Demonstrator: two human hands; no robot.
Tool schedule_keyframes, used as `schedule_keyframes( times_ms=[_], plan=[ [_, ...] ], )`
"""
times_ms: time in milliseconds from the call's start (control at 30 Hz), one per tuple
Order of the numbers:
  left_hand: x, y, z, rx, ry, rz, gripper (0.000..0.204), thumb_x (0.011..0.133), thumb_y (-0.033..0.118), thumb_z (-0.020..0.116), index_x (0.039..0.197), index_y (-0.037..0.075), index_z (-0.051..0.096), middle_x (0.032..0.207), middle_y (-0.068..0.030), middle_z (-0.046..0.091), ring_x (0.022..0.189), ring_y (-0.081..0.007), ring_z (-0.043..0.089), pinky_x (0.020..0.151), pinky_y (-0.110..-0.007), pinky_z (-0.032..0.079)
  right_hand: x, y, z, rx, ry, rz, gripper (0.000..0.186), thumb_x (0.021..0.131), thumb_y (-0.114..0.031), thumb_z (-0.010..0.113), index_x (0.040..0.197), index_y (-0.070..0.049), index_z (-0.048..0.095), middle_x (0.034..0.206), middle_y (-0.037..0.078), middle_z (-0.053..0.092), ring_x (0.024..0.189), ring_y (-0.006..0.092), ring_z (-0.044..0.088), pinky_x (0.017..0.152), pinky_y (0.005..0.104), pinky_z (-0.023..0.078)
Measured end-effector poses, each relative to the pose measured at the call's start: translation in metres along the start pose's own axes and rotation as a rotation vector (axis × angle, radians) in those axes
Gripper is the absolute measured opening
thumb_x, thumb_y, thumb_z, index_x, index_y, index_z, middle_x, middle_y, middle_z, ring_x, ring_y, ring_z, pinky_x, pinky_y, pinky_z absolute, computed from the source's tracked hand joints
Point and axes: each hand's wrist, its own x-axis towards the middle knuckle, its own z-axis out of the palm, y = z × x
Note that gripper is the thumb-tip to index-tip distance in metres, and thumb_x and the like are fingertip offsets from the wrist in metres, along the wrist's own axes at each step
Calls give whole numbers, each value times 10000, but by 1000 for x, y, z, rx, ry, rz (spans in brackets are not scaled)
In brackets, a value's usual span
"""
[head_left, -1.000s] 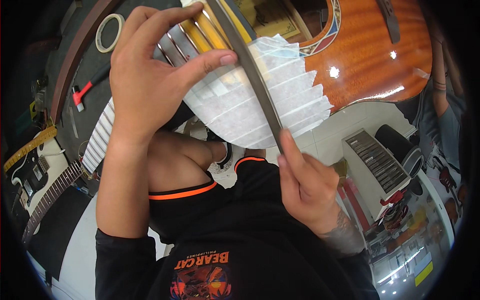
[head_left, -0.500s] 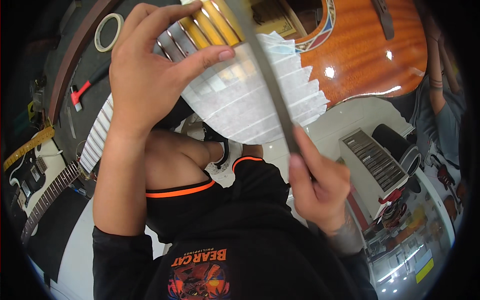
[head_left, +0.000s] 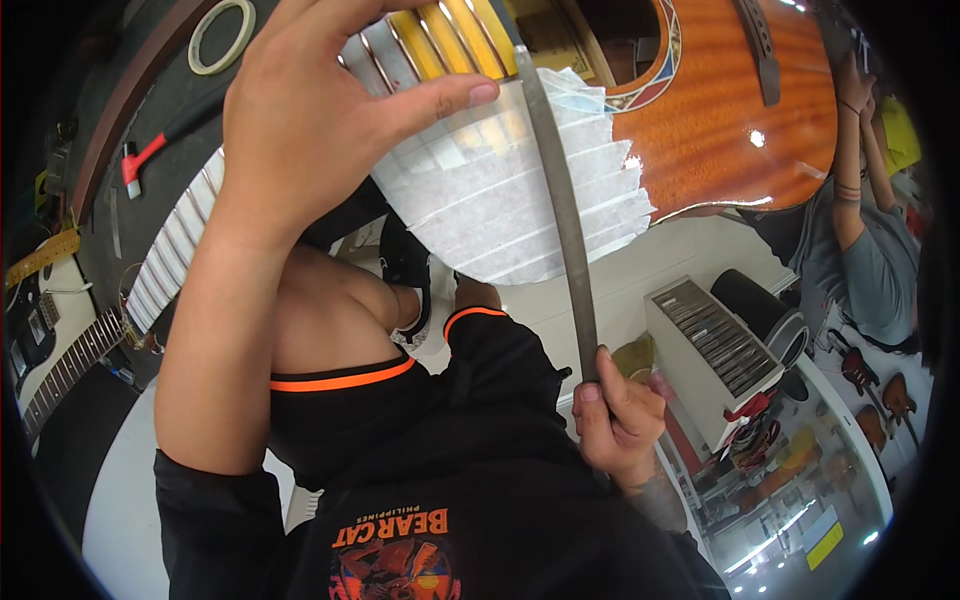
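Seen from my head camera, my left hand point(head_left: 300, 110) rests spread on the taped-over fretboard point(head_left: 480, 150) of a glossy orange-brown wooden acoustic guitar point(head_left: 740, 110), thumb pressing the white masking tape. My right hand point(head_left: 615, 420) is closed around the lower end of a long, flat grey metal file point(head_left: 560, 210), which seems to lie across the tape.

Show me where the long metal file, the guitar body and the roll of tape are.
long metal file point(head_left: 562, 210), head view, middle of the blade.
guitar body point(head_left: 735, 130), head view, glossy wooden top.
roll of tape point(head_left: 222, 36), head view, ring's rim.
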Motion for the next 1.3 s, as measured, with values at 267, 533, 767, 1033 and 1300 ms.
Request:
schedule_keyframes(
  times_ms=[267,533,767,1033,1300],
  plan=[
    [2,30,-6,73,-9,-124,611,688,422,964,1079,11,735,931,-90,613,854,-210,633,734,-331,503,-1,-9,5,-61,-7,-47,492,851,122,690,1336,50,654,750,102,634,573,159,590,552,265,486],
    [-2,5,0,-71,-9,-48,661,680,474,954,1096,8,739,954,-85,606,859,-214,632,743,-331,510,56,-27,18,-240,2,-187,505,861,105,707,1356,33,644,758,88,599,573,190,569,532,277,473],
    [-2,22,-3,79,10,-103,685,673,513,945,1089,8,741,959,-79,605,861,-210,631,738,-335,517,54,-23,25,-267,37,-217,518,871,122,679,1379,46,619,704,91,543,551,195,535,526,300,458],
    [-4,24,-1,68,22,-96,669,671,479,953,1097,9,741,977,-86,617,883,-213,638,764,-336,531,70,-27,31,-364,74,-275,490,890,117,656,1376,59,617,680,91,521,541,191,516,524,296,441],
    [-3,6,1,20,22,-76,655,681,467,950,1106,14,741,991,-93,626,915,-225,647,781,-345,533,31,-15,28,-380,67,-259,490,896,116,657,1382,73,607,689,104,553,549,207,522,535,314,443]
  ],
)
